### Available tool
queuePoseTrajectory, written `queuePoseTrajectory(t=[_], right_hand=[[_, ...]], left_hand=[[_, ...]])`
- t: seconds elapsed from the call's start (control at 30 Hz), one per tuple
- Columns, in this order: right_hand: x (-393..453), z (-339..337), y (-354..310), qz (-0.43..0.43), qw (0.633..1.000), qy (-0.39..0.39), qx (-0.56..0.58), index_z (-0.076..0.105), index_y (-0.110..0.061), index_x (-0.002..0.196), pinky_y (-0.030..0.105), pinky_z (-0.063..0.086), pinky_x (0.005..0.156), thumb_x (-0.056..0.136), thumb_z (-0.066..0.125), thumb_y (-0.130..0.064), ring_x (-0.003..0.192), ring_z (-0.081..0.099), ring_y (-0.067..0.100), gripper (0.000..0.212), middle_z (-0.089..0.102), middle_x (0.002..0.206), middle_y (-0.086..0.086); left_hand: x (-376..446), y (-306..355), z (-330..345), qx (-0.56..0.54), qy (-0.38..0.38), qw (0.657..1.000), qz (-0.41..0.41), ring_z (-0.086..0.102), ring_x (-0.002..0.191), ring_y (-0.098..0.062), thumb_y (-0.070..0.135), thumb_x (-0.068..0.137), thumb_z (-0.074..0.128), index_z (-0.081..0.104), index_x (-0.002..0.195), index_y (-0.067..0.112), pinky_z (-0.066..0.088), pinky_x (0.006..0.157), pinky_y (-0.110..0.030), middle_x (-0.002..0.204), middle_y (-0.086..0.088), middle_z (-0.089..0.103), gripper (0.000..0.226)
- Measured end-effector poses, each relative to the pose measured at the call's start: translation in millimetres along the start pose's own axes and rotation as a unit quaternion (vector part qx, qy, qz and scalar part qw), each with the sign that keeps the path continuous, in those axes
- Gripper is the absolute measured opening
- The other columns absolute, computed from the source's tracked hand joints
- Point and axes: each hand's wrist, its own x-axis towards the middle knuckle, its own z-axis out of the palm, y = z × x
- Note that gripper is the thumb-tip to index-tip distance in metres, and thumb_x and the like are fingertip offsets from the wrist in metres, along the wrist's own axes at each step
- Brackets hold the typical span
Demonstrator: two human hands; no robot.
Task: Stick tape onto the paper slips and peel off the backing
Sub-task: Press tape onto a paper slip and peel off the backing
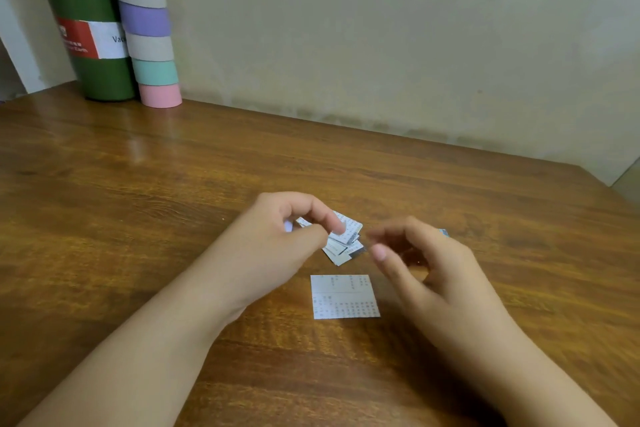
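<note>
Pinching a small pale piece (288, 226) above the slip pile (343, 241), the left hand (277, 246) presents it to the right hand (426, 267), loosely curled and empty, presumably for peeling.

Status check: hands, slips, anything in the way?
Left hand pinching something small over slip pile. Right hand curled, grip unclear. Single slip flat, untouched. Nothing blocking.

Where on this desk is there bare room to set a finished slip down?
Bare wood lies left of the left hand, toward the green bottle, and right of the right hand. Crowded: between the hands, around the slip pile and single printed slip.
</note>
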Motion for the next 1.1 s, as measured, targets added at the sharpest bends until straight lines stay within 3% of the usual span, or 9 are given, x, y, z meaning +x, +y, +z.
queuePoseTrajectory(t=[0.13,0.2,0.3,0.47,0.7,0.8,0.9,0.97,1.1], right_hand=[[0.4,3.2,-9.8,0.027,0.995,-0.006,0.096,0.059,-0.034,0.117,0.006,0.041,0.079,0.089,0.052,-0.034,0.098,0.059,-0.002,0.028,0.063,0.104,-0.023],[0.2,7.1,-10.1,0.022,0.993,-0.037,0.110,0.060,-0.032,0.115,0.008,0.043,0.082,0.093,0.052,-0.032,0.101,0.060,0.001,0.023,0.064,0.107,-0.022],[0.5,8.7,-10.9,0.000,0.992,-0.041,0.119,0.065,-0.028,0.103,0.010,0.044,0.081,0.092,0.056,-0.021,0.097,0.063,0.003,0.016,0.067,0.100,-0.020],[-0.2,5.9,-13.2,0.019,0.988,-0.014,0.150,0.068,-0.022,0.088,0.009,0.043,0.073,0.086,0.066,-0.011,0.084,0.065,0.005,0.012,0.070,0.085,-0.014],[0.1,7.9,-11.3,0.045,0.989,-0.022,0.136,0.067,-0.022,0.083,0.011,0.041,0.066,0.087,0.066,-0.019,0.074,0.061,0.004,0.005,0.067,0.076,-0.014],[0.0,9.5,-9.6,0.043,0.991,-0.026,0.127,0.068,-0.024,0.080,0.013,0.041,0.065,0.089,0.063,-0.028,0.072,0.055,0.008,0.010,0.062,0.078,-0.006],[0.6,8.2,-11.1,0.085,0.982,-0.032,0.165,0.071,-0.024,0.077,0.010,0.037,0.067,0.088,0.057,-0.034,0.070,0.047,0.003,0.021,0.054,0.082,0.005],[1.4,5.3,-12.6,0.110,0.978,-0.037,0.171,0.072,-0.024,0.077,0.007,0.035,0.068,0.082,0.050,-0.042,0.072,0.048,0.003,0.029,0.056,0.085,0.006],[1.0,6.3,-15.8,0.135,0.972,-0.063,0.182,0.072,-0.026,0.075,0.009,0.034,0.067,0.084,0.046,-0.047,0.070,0.047,0.001,0.035,0.053,0.075,-0.010]], left_hand=[[-3.3,3.6,4.2,0.048,-0.034,0.998,0.034,0.042,0.062,-0.027,0.025,0.068,0.051,0.071,0.077,0.033,0.038,0.060,-0.037,0.077,-0.014,0.058,0.023],[-3.7,4.0,6.0,0.056,-0.033,0.997,0.042,0.055,0.078,-0.031,0.025,0.067,0.052,0.071,0.075,0.033,0.047,0.071,-0.045,0.083,-0.006,0.063,0.022],[-3.4,2.5,7.3,0.068,-0.036,0.996,0.048,0.057,0.081,-0.035,0.027,0.067,0.052,0.070,0.076,0.031,0.048,0.076,-0.050,0.089,-0.019,0.061,0.021],[-2.2,-1.1,6.6,0.079,-0.030,0.996,0.042,0.053,0.073,-0.023,0.029,0.066,0.053,0.070,0.075,0.035,0.043,0.067,-0.034,0.086,-0.008,0.058,0.020],[-3.5,-0.1,6.9,0.103,-0.038,0.994,0.020,0.043,0.062,-0.021,0.019,0.078,0.056,0.066,0.080,0.033,0.036,0.059,-0.030,0.081,-0.025,0.058,0.017],[-4.1,-2.6,8.5,0.139,-0.036,0.989,0.026,0.047,0.061,-0.018,0.015,0.079,0.055,0.064,0.080,0.030,0.038,0.051,-0.022,0.076,-0.018,0.060,0.018],[-6.4,-0.6,10.4,0.163,-0.044,0.985,0.033,0.043,0.053,-0.005,0.009,0.079,0.053,0.064,0.080,0.031,0.037,0.049,-0.015,0.068,0.018,0.052,0.024],[-6.0,-0.5,10.6,0.175,-0.047,0.983,0.033,0.043,0.053,-0.003,0.007,0.081,0.051,0.064,0.084,0.034,0.037,0.050,-0.012,0.075,0.027,0.048,0.031],[-4.3,-8.4,11.0,0.247,-0.088,0.964,0.049,0.045,0.068,0.005,0.015,0.085,0.050,0.042,0.130,0.051,0.036,0.061,-0.007,0.100,0.027,0.041,0.058]])
